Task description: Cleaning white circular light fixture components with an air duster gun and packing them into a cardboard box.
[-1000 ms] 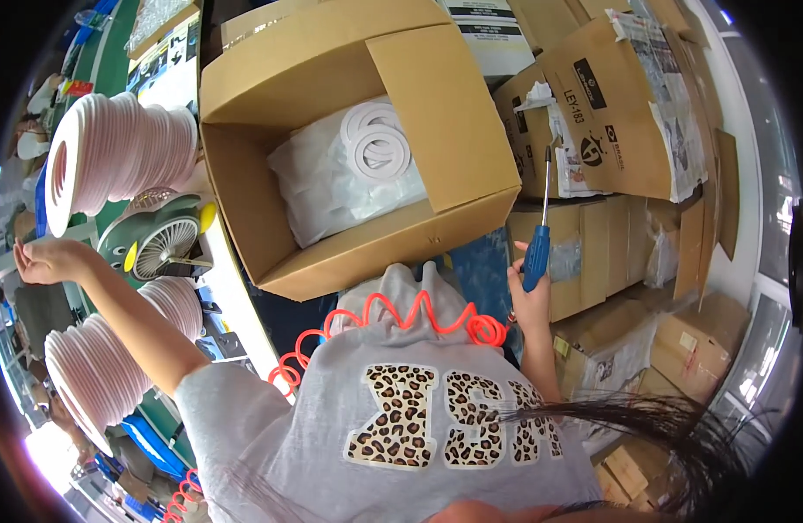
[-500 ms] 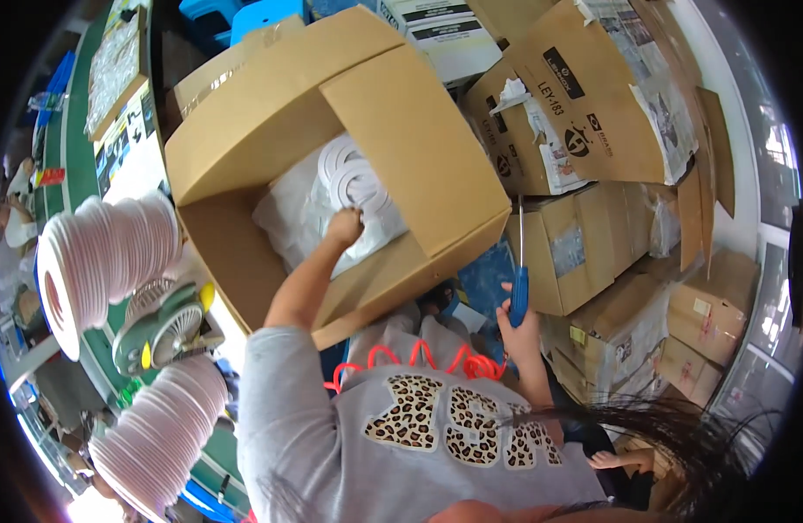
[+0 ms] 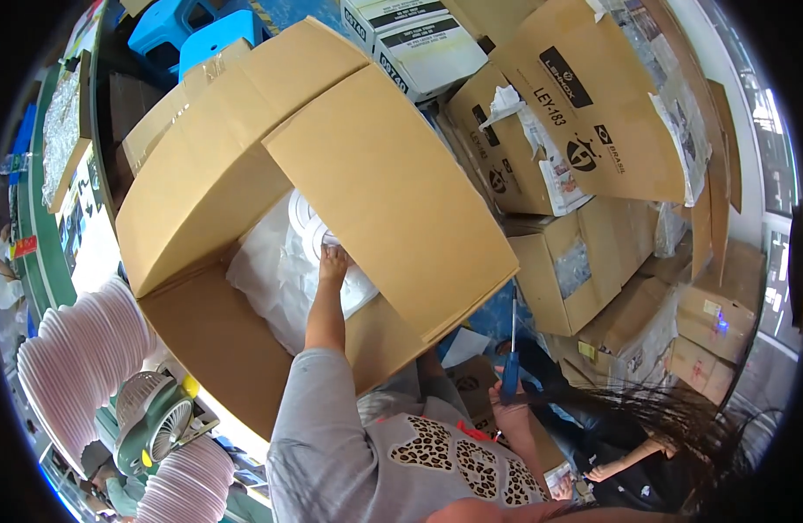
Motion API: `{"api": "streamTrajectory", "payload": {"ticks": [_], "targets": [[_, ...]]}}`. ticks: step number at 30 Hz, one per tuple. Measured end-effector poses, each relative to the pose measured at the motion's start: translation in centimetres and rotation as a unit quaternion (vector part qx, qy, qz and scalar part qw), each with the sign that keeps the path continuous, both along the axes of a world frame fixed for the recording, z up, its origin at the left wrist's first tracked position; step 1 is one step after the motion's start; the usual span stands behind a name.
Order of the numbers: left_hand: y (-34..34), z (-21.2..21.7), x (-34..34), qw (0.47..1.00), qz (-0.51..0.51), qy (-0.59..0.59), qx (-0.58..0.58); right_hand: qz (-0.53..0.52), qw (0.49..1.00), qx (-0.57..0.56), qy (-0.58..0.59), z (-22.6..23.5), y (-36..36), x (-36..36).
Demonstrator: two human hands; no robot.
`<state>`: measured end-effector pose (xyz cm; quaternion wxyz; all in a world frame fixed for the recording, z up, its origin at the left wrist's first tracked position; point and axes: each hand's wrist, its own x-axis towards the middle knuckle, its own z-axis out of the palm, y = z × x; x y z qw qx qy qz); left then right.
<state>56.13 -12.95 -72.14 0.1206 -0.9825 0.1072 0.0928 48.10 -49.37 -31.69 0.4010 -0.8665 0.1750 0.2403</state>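
A deep cardboard box [image 3: 384,166] stands open before me. Inside, a coil of white cord [image 3: 309,228] lies on a translucent plastic bag [image 3: 266,279], partly hidden by the box's right flap. My left hand [image 3: 333,259] reaches into the box with bent fingers closed at the coil's lower edge. My right hand [image 3: 511,410] grips a screwdriver [image 3: 510,370] by its blue handle, its shaft pointing up outside the box's right corner. A red coiled cord [image 3: 476,431] shows near my right forearm.
Large spools of pale cord [image 3: 83,357] and a small green fan [image 3: 162,418] stand at the left. Blue stools [image 3: 218,44] are behind the box. Cardboard cartons [image 3: 585,253] are stacked to the right. Another person's arm [image 3: 632,458] is at the lower right.
My view has shifted, and the box now appears lower and further left. My left hand stays at the coil inside it. The screwdriver in my right hand now sits lower in view.
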Motion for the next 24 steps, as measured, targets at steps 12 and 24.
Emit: {"api": "streamTrajectory", "payload": {"ticks": [12, 24], "targets": [[0.2, 9.1, -4.1, 0.951, 0.071, 0.294, -0.067, 0.022, 0.999, 0.042, 0.009, -0.2, -1.8, 0.4], [1.8, 18.9, -4.6, 0.728, 0.49, 0.062, -0.476, 0.385, 0.923, -0.017, 0.021, 3.3, 3.4, 2.8]]}}
